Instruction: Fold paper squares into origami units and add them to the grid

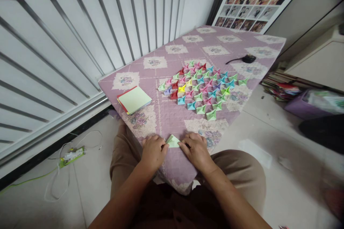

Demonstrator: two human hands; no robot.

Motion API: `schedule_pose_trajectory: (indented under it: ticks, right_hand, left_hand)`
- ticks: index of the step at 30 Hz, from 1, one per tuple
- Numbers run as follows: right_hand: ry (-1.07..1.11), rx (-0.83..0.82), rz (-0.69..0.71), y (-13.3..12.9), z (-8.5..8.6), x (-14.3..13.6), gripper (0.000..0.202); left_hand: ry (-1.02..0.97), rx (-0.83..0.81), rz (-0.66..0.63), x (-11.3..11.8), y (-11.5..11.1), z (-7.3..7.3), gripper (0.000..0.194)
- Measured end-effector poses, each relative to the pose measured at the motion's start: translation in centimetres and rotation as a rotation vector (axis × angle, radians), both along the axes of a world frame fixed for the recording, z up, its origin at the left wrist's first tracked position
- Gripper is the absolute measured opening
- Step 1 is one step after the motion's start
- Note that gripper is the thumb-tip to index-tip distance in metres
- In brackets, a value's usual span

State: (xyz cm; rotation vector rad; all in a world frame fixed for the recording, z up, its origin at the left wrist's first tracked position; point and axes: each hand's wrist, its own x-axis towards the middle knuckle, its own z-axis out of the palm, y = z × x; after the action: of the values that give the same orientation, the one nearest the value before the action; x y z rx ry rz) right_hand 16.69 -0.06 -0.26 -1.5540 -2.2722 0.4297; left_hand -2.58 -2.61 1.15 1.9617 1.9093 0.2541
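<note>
A pale green folded paper [173, 141] lies on the tablecloth near the table's front corner, in a roughly triangular shape. My left hand [155, 150] pinches its left corner, fingers curled. At the opposite corner, my right hand [195, 149] grips the paper between thumb and fingers. Beyond my hands, several small folded paper pieces [199, 96] in green, pink, blue, red and yellow stand in close rows. To the left rests a stack of square paper sheets [134, 99], pale green on top with red edges showing beneath.
A purple floral tablecloth [169, 111] covers the table. A black object with a cable [248, 58] lies at the back right. A white radiator [107, 25] borders the left side; a photo board [249, 3] stands behind. A power strip [72, 156] is on the floor.
</note>
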Motion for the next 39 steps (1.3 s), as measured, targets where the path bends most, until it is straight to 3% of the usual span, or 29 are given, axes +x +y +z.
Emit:
schedule_pose_trajectory:
  ticks: [26,39]
  right_hand:
    - [-0.019,0.069,-0.135,0.2,-0.4,-0.7,0.028]
    - [-0.019,0.093,-0.151,0.0,-0.6,-0.7,0.025]
  left_hand:
    - [0.162,-0.061,-0.048,0.6,0.9,1.4,0.020]
    - [0.192,-0.042,-0.057,0.7,1.0,1.2,0.023]
